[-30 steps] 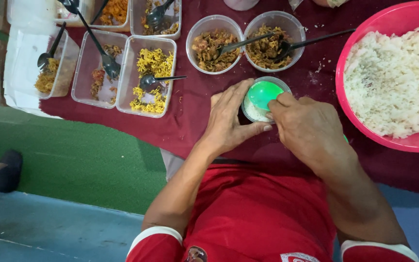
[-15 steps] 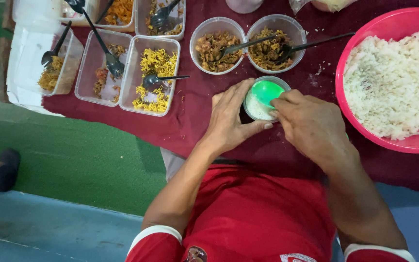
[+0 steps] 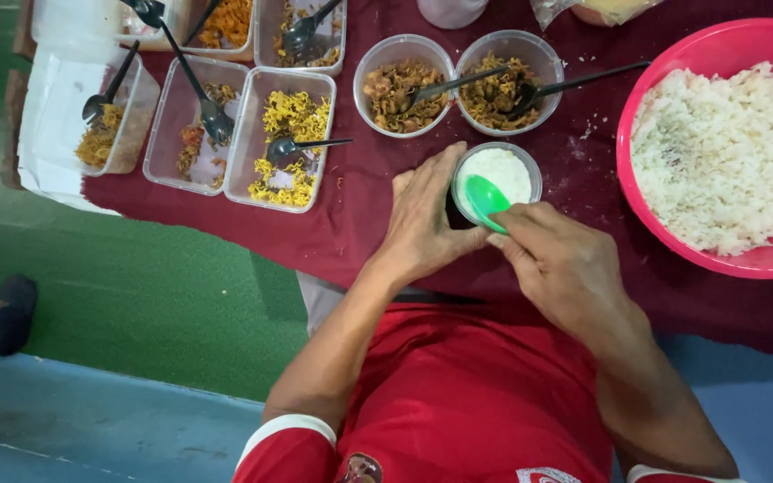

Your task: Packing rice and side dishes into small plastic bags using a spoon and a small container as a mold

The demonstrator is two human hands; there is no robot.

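Your left hand cups the small round rice tub on the maroon cloth, steadying it. Your right hand grips a green spoon, pressing rice flat. Pink rice basin sits near, right.

A pink basin of rice is sitting beside two round tubs and rectangular trays holding spoons.
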